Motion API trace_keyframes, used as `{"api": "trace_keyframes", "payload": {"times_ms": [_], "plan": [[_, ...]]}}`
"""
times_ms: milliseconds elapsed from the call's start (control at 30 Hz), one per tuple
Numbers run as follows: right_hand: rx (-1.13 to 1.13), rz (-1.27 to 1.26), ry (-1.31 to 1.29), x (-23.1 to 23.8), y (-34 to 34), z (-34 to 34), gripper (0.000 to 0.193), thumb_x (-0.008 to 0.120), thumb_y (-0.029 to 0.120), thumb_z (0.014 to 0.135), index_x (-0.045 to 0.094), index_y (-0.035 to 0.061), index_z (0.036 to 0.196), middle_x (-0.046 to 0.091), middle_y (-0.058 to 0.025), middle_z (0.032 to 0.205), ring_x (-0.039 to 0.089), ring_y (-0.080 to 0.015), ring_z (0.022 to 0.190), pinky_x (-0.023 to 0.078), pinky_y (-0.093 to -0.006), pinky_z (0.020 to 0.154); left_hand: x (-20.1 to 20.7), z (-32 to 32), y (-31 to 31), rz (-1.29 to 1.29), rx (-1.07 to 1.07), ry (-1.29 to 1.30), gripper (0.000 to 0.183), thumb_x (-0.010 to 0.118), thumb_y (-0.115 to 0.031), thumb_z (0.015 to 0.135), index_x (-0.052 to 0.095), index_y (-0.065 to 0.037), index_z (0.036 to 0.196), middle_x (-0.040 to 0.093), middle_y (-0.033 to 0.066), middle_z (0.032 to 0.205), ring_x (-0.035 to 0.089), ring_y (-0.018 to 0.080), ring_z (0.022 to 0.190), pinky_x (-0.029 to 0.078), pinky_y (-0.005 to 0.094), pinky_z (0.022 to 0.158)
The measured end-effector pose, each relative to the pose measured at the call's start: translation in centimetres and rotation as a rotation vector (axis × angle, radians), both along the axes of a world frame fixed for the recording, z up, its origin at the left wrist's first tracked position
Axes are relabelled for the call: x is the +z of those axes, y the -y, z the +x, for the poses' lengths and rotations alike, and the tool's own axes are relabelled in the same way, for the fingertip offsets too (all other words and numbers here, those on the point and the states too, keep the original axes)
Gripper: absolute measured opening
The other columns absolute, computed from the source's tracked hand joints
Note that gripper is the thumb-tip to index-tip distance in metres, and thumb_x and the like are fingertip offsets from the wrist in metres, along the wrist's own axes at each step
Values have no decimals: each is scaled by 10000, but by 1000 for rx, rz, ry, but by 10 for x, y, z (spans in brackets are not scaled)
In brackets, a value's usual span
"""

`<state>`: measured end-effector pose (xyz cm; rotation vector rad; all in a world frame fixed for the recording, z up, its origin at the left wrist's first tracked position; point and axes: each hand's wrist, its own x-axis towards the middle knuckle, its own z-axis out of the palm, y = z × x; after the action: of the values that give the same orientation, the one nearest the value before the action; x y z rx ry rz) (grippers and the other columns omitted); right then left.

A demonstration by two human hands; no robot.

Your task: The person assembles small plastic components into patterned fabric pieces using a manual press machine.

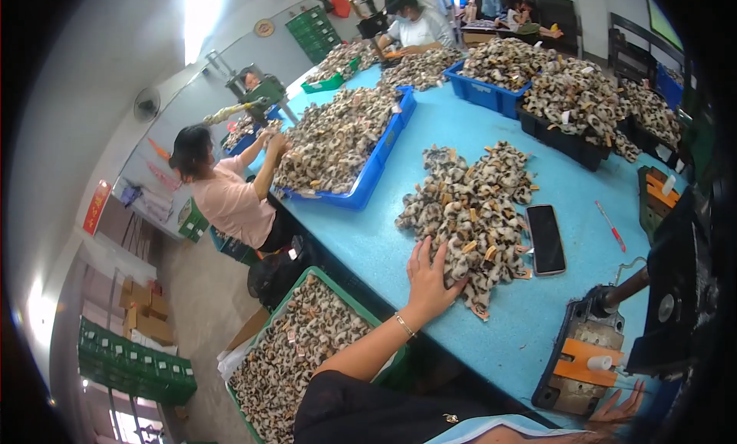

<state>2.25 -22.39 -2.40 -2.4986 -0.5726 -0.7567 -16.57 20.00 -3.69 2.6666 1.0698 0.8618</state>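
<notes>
My left hand [434,279] lies with fingers spread on the near left edge of a heap of small fluffy grey, white and brown plush pieces [472,221], many with tan tabs. It touches the pieces, and I see none gripped. At the lower right my right hand [620,405] is partly cut off by the dark rim. Its fingers stretch out beside the base of a hand press [587,352], with nothing seen in them. On that base sit an orange plate [581,362] and a white knob [599,362]. The press's dark body hides what lies behind it.
A black phone [546,240] and a red pen [611,226] lie on the blue table [368,252]. Blue trays [361,194] and black crates [564,137] hold more plush pieces. A full green crate [307,344] stands beside my left arm. Co-workers [230,194] sit along the table.
</notes>
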Motion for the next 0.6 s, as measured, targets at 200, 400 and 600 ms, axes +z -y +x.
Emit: {"api": "trace_keyframes", "payload": {"times_ms": [200, 400, 600], "plan": [[-23, 122, -80, -14, 12, -6, 354, 527, 151, 907, 488, 1, 1225, 470, -202, 1279, 413, -366, 1218, 321, -464, 1017, -1, 11, -2, 66, -220, 134, 735, 726, -441, 703, 502, -43, 1278, 396, 219, 1291, 321, 380, 1245, 233, 473, 1054], [343, 77, -119, 53, 45, 0, 203, 690, 59, 746, 631, 99, 937, 652, -53, 759, 634, -166, 561, 494, -286, 500, 26, -5, 5, 260, -178, 346, 576, 734, -402, 766, 574, 43, 1095, 525, 203, 1148, 488, 372, 1056, 385, 479, 908], [-91, 119, -21, 131, 146, 94, 60, 603, 147, 806, 615, 94, 833, 655, -99, 717, 645, -296, 627, 507, -393, 582, 37, 9, 34, 361, -150, 440, 493, 728, -319, 788, 589, 61, 1070, 560, 213, 1043, 514, 365, 990, 400, 468, 896]]}}
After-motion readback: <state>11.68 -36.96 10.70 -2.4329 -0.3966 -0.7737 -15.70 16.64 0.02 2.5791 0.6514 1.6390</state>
